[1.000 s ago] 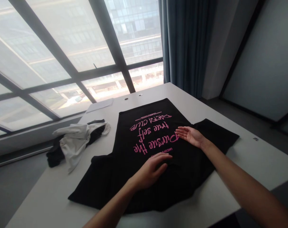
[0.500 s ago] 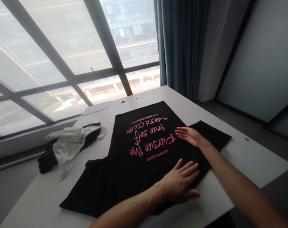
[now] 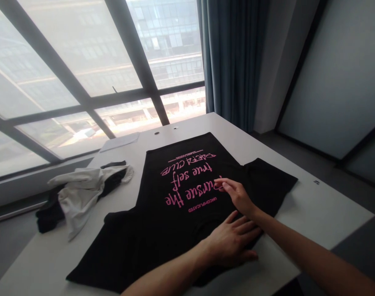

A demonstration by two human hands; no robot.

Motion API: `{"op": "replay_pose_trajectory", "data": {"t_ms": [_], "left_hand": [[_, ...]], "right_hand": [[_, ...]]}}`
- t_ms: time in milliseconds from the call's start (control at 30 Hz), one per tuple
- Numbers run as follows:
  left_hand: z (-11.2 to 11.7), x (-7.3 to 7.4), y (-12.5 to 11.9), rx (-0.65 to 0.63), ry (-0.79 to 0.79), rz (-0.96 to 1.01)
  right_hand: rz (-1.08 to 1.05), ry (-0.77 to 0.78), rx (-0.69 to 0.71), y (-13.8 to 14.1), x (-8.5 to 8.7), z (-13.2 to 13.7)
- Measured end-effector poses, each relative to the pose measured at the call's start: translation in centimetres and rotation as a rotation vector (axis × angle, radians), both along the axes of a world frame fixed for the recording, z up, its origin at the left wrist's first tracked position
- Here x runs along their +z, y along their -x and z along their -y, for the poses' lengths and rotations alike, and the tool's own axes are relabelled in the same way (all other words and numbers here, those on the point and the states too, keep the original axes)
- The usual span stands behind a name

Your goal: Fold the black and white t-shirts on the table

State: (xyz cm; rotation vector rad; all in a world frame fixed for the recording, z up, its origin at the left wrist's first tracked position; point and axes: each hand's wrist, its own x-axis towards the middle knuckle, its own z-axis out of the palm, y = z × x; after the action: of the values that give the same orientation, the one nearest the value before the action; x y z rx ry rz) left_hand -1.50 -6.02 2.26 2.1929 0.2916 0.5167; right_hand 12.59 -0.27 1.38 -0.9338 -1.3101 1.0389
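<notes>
A black T-shirt (image 3: 162, 222) with pink lettering lies spread flat, its hem toward the window and its neckline toward me. My left hand (image 3: 233, 240) rests palm down near the neckline and shoulder, fingers spread, holding nothing. Just beyond it, my right hand (image 3: 235, 195) is over the pink print, with its fingers loosely bent and no cloth visibly gripped. Part of the lettering is covered by that hand. The right forearm passes close to the left fingertips, overlapping them in view.
The shirt lies on a white table (image 3: 323, 218). To the left is a crumpled heap of grey and black clothing (image 3: 82, 191), partly over the edge. A white sheet (image 3: 119, 142) lies at the far left. Windows and a blue curtain (image 3: 233, 61) stand behind.
My right hand has moved left and toward me, from the shirt's right side onto the print, and its fingers have bent. The left hand stays nearly in place. The view has shifted slightly.
</notes>
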Motion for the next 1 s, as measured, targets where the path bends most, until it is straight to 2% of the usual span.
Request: {"op": "replay_pose_trajectory", "data": {"t_ms": [100, 267, 333, 400, 500, 633, 700, 833, 900, 1000], "left_hand": [[0.0, -0.5, 0.1, 0.028, 0.041, 0.019], [0.0, -1.0, 0.1, 0.035, 0.152, 0.082], [0.0, -0.9, 0.1, 0.043, 0.219, 0.111], [0.1, -1.0, 0.1, 0.047, 0.224, 0.123], [-0.1, -1.3, 0.2, 0.03, 0.064, 0.052], [-0.4, -1.7, 0.3, -0.044, -0.253, -0.216], [-0.5, -1.8, 0.3, -0.045, -0.348, -0.287], [-0.5, -1.7, 0.4, -0.035, -0.409, -0.291], [-0.5, -1.7, 0.4, -0.031, -0.417, -0.285], [-0.4, -1.8, 0.3, -0.026, -0.43, -0.285]], "right_hand": [[-0.124, 0.138, -0.01, -3.2, -1.5, 2.1], [-0.295, 0.177, -0.253, -8.8, -3.9, 3.1], [-0.344, 0.192, -0.328, -9.9, -4.1, 2.9], [-0.338, 0.195, -0.397, -9.9, -4.1, 2.7], [-0.163, 0.106, -0.454, -8.6, -4.0, 2.9], [0.023, 0.056, -0.21, -7.2, -4.4, 3.6], [-0.002, 0.104, -0.184, -7.7, -4.9, 3.5], [-0.203, 0.212, -0.327, -9.7, -5.4, 2.8], [-0.218, 0.219, -0.378, -10.1, -5.1, 2.6], [-0.198, 0.21, -0.329, -8.9, -4.1, 2.3]]}}
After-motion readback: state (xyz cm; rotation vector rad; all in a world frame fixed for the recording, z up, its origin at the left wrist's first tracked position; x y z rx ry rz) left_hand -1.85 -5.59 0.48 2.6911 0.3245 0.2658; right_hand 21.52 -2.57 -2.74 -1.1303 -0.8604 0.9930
